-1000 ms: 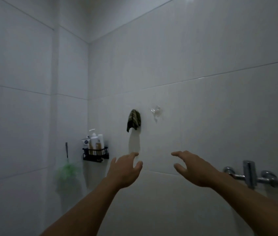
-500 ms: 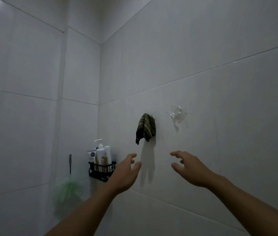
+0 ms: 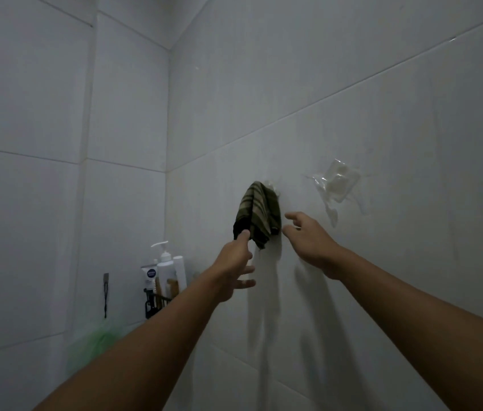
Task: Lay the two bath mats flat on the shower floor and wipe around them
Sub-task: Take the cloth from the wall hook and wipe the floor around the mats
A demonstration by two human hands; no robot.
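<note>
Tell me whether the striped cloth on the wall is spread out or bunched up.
Bunched up: the striped cloth hangs gathered from one hook, folds drooping together.

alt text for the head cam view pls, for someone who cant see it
Two bare hands reach up to a striped green cloth hanging on a white tiled wall: the left hand touches its lower edge, the right hand is open beside it. A rack of bottles sits lower left.

Hook under striped cloth (image 3: 259,213): mostly hiding behind fabric. Black rack (image 3: 155,304): left forearm is covering its right part; tube label unreadable. Green mesh puff (image 3: 98,341): blurring in dim light. Both forearms are running off the bottom edge. Shower floor, mats: lying outside the frame.
</note>
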